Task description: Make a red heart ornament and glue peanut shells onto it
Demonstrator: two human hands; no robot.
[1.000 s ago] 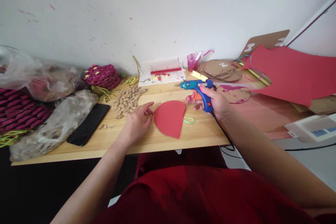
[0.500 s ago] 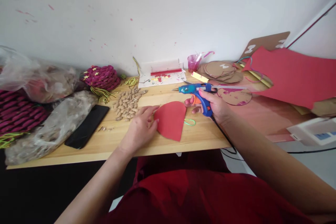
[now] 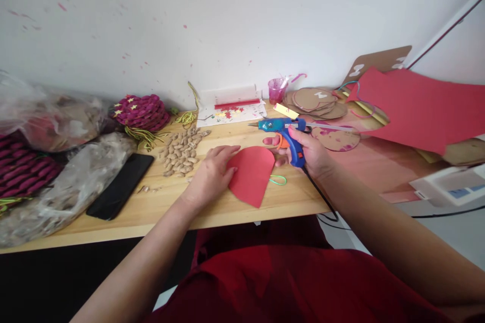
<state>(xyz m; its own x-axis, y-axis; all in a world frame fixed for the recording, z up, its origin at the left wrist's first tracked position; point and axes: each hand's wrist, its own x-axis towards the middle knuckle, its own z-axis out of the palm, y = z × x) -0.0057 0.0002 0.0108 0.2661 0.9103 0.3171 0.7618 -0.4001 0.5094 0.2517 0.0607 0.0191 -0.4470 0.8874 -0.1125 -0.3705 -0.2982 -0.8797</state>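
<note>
A red paper piece (image 3: 251, 175) with a rounded top and a pointed lower end lies on the wooden table. My left hand (image 3: 215, 171) holds its left edge, thumb on the paper and fingers stretched along the upper left side. In my right hand (image 3: 303, 149) is a blue and teal glue gun (image 3: 275, 124) with an orange trigger, its nozzle pointing left above the table. A clear glue stick sticks out of its back. Beside the paper's right edge shows a green cord loop (image 3: 278, 180).
Peanuts (image 3: 182, 151), a black phone (image 3: 120, 186) and plastic bags (image 3: 87, 186) lie left. At the back are a purple woven piece (image 3: 142, 112), a white sheet (image 3: 206, 117) with stars and a pink cup (image 3: 276, 91). Cardboard discs (image 3: 316, 101) and a large red sheet (image 3: 420, 106) are right.
The red paper piece has turned slightly and shifted right with my left hand. Its right edge is now closer to my right hand's fingers. The glue gun stays nearly where it was.
</note>
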